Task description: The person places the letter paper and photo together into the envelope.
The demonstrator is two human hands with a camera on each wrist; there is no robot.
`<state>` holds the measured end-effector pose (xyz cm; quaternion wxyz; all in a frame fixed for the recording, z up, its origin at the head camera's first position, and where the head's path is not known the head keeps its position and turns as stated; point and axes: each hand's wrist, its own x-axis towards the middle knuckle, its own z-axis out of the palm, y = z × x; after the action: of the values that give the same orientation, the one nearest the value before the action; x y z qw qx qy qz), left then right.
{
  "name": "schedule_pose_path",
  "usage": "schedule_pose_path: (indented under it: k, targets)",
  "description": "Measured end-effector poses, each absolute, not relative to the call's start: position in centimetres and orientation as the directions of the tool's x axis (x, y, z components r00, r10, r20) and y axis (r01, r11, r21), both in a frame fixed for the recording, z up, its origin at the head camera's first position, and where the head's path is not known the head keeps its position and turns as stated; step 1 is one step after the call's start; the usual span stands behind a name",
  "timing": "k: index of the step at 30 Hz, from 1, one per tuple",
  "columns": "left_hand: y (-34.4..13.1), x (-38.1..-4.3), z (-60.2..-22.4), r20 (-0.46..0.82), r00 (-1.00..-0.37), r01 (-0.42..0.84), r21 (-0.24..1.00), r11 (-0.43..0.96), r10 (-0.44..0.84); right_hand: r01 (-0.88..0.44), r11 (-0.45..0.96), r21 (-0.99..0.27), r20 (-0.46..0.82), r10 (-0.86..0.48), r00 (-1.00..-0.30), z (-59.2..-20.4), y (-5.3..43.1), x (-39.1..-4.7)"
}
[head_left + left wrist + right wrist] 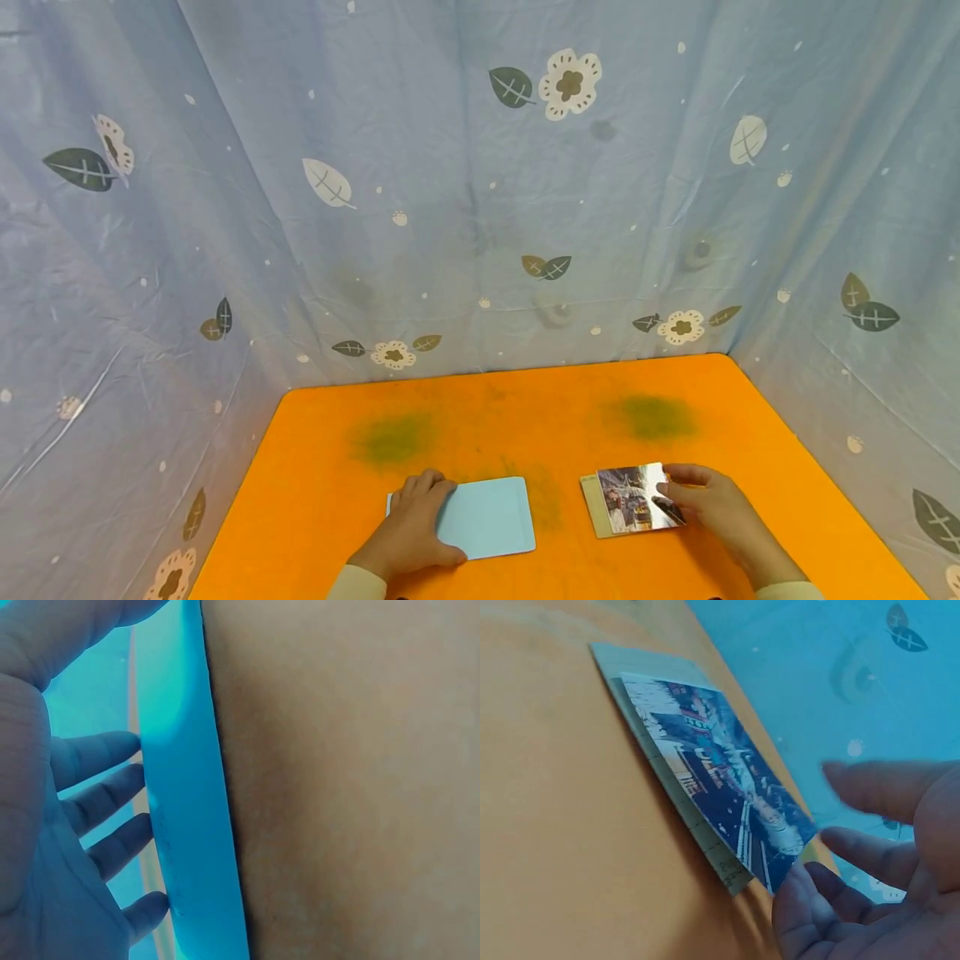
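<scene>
In the head view a light blue rectangular flat item [487, 518] lies left of the middle on the orange tabletop. My left hand [420, 521] spans its left end and grips it, thumb at the near edge and fingers at the far edge. The left wrist view shows fingertips [156, 904] against its blue edge. At the right, my right hand [712, 508] pinches a glossy picture card [633, 498] by its right side. Its printed scene faces up. Under the card, a beige card [619, 664] sticks out at the left, with faint lines along its edge.
The orange tabletop [517, 433] has two greenish smudges toward its back. Blue-grey curtains [465, 208] with leaf and flower prints hang behind it and along both sides.
</scene>
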<state>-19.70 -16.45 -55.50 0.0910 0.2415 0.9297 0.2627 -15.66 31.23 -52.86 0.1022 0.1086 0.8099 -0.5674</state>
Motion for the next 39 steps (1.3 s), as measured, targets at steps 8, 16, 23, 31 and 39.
schedule_pose_path:
  k: [8, 16, 23, 31, 39]
  targets:
    - [-16.5, -19.5, -55.4, -0.039, -0.866, 0.403, 0.539, 0.740, 0.499, 0.271, 0.383, -0.883, -0.251, 0.103, -0.963, -54.1, 30.9, -16.0]
    - [-16.5, -19.5, -55.4, -0.042, -0.868, 0.398, 0.537, 0.744, 0.494, 0.283, 0.376, -0.883, -0.252, 0.129, -0.959, -54.1, 30.5, -15.8]
    - [-16.4, -19.6, -55.4, -0.049, -0.861, 0.404, 0.538, 0.740, 0.506, 0.281, 0.347, -0.895, -0.259, 0.110, -0.960, -53.5, 30.7, -15.2]
    - [-16.4, -19.7, -55.6, -0.056, -0.860, 0.413, 0.508, 0.756, 0.508, 0.301, 0.312, -0.901, -0.283, 0.102, -0.954, -53.4, 30.3, -15.2]
    - [-16.6, -19.8, -55.7, -0.043, -0.862, 0.420, 0.497, 0.759, 0.505, 0.269, 0.244, -0.932, -0.267, 0.042, -0.963, -53.9, 29.0, -15.4]
